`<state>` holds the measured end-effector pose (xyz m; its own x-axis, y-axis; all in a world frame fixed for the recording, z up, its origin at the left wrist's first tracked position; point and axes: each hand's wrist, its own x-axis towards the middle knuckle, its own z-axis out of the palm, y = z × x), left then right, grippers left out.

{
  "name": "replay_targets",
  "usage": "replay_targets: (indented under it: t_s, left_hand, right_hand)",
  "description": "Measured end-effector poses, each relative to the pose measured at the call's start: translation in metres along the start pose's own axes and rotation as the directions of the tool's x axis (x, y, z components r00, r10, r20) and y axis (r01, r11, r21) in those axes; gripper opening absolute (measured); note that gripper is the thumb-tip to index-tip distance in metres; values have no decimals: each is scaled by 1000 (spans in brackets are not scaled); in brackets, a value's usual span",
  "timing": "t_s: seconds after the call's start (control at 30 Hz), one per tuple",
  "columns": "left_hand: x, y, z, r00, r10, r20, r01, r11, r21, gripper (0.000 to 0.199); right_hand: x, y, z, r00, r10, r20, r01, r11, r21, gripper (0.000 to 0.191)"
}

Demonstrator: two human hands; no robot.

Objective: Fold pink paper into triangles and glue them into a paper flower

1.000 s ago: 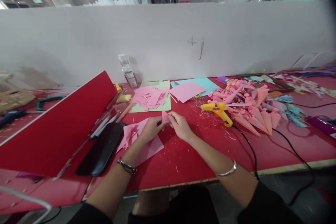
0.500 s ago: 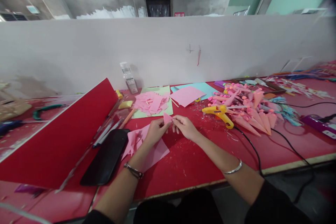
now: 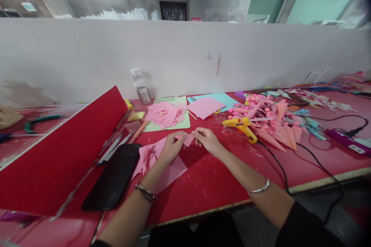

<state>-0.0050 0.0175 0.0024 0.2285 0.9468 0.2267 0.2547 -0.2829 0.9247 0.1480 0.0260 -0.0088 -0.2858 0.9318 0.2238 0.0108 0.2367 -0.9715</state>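
A small piece of pink paper [image 3: 189, 140] is held between both hands above the red table. My left hand [image 3: 174, 146] pinches its left side, and my right hand [image 3: 206, 140] grips its right edge between thumb and fingers. Beneath and beside my left forearm lie larger pink sheets [image 3: 171, 173], with folded pink pieces [image 3: 145, 159] on top. Beyond the hands, a heap of pink paper strips [image 3: 166, 114] rests on a light green sheet [image 3: 185, 102].
A yellow glue gun [image 3: 242, 126] lies to the right beside a pile of pink cones [image 3: 279, 129]. On the left are a black phone-like slab [image 3: 114, 175], pens and a slanted red board [image 3: 66, 150]. A clear bottle [image 3: 141, 87] stands by the white partition [image 3: 179, 58].
The small pink piece, earlier upright and pointed at the fingertips, is now spread lower between the hands. My right hand has shifted slightly to the right. The camera view has moved a little.
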Motion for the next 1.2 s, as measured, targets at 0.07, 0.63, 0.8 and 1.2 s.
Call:
replay_targets:
  t_s: [0.07, 0.63, 0.8, 1.2]
  left_hand:
    - [0, 0, 0, 998, 5, 62, -5, 1000, 3, 32]
    - [-5, -2, 4, 981, -13, 192, 13, 1000, 1, 37]
    - [-6, 1, 7, 977, -35, 209, 35, 999, 4, 38]
    - [-8, 6, 9, 992, -22, 128, 2, 988, 155, 41]
  right_hand:
    - [0, 0, -1, 999, -7, -43, 7, 1000, 3, 28]
    - [-2, -1, 4, 1000, 18, 15, -17, 995, -100, 42]
    - [-2, -1, 0, 1000, -22, 11, 23, 987, -161, 40]
    - [-4, 1, 5, 999, -40, 16, 42, 968, -246, 47]
